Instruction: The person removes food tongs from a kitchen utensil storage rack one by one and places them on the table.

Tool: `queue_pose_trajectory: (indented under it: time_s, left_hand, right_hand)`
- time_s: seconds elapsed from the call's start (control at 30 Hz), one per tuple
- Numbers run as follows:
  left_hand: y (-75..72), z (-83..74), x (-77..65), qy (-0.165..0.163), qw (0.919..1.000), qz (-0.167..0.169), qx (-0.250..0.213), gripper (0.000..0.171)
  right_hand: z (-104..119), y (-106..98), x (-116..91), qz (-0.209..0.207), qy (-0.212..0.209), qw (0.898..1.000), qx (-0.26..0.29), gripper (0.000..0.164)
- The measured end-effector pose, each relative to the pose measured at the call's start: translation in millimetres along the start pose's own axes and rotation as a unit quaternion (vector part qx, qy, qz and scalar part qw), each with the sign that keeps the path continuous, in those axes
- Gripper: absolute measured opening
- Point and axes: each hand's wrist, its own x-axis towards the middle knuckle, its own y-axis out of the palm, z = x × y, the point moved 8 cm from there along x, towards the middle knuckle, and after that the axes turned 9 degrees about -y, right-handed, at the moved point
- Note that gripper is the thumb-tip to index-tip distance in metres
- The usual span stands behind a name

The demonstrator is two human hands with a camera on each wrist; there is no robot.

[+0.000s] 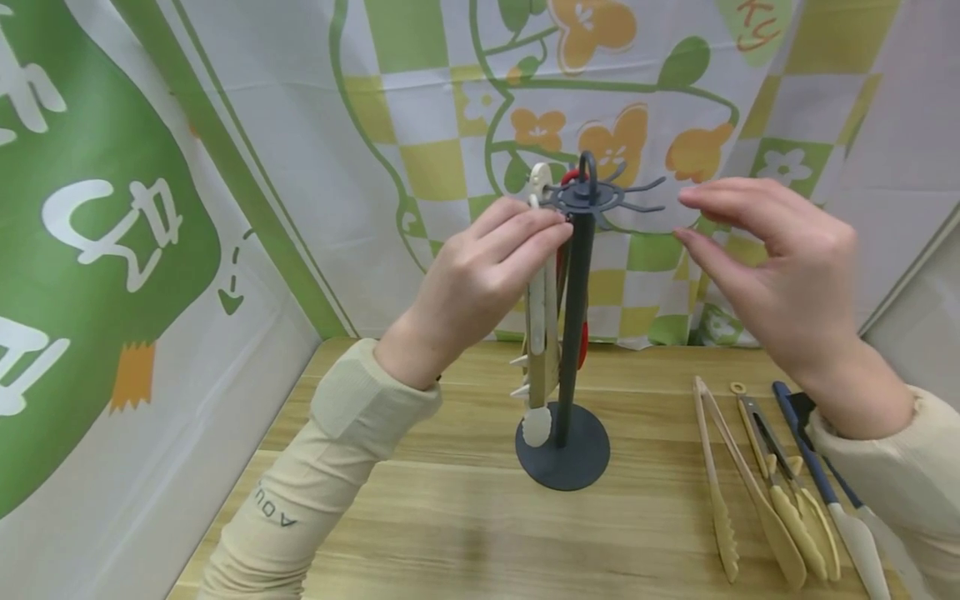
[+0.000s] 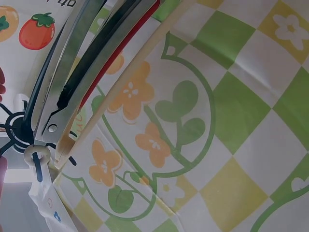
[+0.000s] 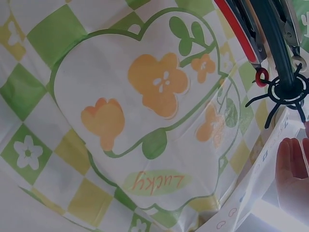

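Grey stand [image 1: 574,333] beside left hand [image 1: 487,260]

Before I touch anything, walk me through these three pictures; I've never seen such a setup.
No robot here: a person works bare-handed, wearing cameras. One picture looks forward and down from the head; the others come from the left and right wrists. The left hand is at the top of a dark hook rack where tongs hang; its grip is hidden. The right hand, thumb and fingers apart, holds nothing. On the wood-grain table lie plain beige tongs, beige-tipped metal tongs and blue-handled tongs.
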Motion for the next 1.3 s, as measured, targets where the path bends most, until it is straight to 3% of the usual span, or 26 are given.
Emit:
queue_pose_trajectory:
  time_s: [0.8,1.17,1.3]
  left_hand:
    - [0.7,-0.6,-0.5,-0.004,1.0000,0.001,-0.004,0.019]
    - [-3.0,1.5,-5.3,-0.011,0.9993,-0.021,-0.030,0.018]
    - [-6.3,5.1,-7.4,-0.034,0.9972,-0.042,-0.052,0.017]
  right_hand:
    - [11.8,20.0,10.2,0.012,-0.044,0.999,0.026,0.010]
    - [8.9,20.9,11.5,-0.007,-0.046,0.998,0.048,0.008]
    - [7.4,20.9,11.8,-0.013,-0.043,0.997,0.058,0.009]
